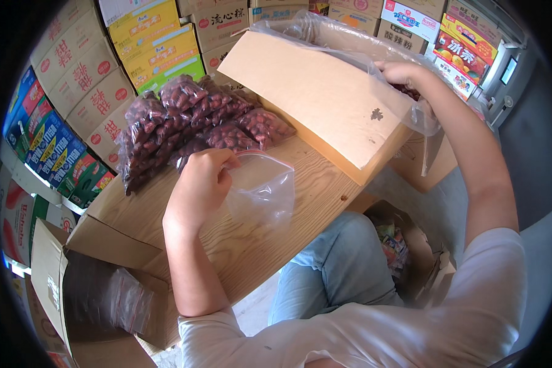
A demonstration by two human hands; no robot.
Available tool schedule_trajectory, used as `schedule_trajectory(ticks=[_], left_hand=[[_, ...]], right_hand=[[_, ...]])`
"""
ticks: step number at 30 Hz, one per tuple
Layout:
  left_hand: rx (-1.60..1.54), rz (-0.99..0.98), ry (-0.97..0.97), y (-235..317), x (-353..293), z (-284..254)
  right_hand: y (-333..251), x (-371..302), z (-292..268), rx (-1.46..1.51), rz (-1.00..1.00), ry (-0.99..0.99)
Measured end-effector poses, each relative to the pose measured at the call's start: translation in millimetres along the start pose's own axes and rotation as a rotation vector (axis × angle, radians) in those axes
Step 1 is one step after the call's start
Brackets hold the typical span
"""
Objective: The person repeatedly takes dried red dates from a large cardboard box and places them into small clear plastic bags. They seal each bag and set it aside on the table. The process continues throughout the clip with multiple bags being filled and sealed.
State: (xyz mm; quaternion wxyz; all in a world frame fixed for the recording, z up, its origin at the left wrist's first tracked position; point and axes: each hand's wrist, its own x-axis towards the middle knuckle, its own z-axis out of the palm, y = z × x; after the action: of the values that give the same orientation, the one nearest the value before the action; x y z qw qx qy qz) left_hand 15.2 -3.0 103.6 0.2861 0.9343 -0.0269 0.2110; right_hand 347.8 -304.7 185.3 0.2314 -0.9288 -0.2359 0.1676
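Note:
In my left hand point(202, 181) is a clear zip bag point(264, 196) with a red strip along its top, pinched near one corner. The bag hangs over the wooden table and looks flat, with nothing inside. My right hand point(402, 72) reaches over the side of a large cardboard box point(313, 86) lined with clear plastic point(420, 116). Dark red dates point(406, 92) show just below that hand. Its fingertips are partly hidden, so what they hold, if anything, does not show. Left of the box lies a pile of filled bags of dates point(190, 116).
At the lower left, an open carton point(55, 270) holds stacked clear zip bags point(129, 300). Another open carton point(426, 264) with colourful small packets point(392, 245) stands on the floor beside my knee. Stacked cartons point(83, 80) line the far side. The wooden table point(251, 257) runs under my left arm.

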Motion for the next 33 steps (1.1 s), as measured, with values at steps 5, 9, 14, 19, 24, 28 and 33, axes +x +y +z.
schedule_trajectory(ticks=[5, 9, 14, 19, 24, 28, 33], left_hand=[[-0.013, 0.035, 0.045, -1, 3, -4], [-0.048, 0.022, 0.118, -7, 5, -1], [-0.034, 0.019, 0.247, -15, 7, 3], [0.067, -0.01, 0.237, -31, 8, 9], [0.125, -0.05, 0.22, -33, 6, 14], [0.073, -0.015, 0.231, -24, 17, 21], [-0.135, -0.193, 0.142, -13, 13, 10]], right_hand=[[-11, -13, -13, 0.36, 0.103, 0.018], [14, -4, -39, 0.652, 0.021, -0.042], [-10, -27, -53, 0.792, -0.103, 0.03], [-77, -63, -52, 0.85, -0.354, -0.171], [-158, -85, 34, 0.893, -0.449, -0.234], [-183, -58, 89, 0.915, -0.287, -0.77], [-207, -51, 160, 0.884, -0.211, -0.589]])
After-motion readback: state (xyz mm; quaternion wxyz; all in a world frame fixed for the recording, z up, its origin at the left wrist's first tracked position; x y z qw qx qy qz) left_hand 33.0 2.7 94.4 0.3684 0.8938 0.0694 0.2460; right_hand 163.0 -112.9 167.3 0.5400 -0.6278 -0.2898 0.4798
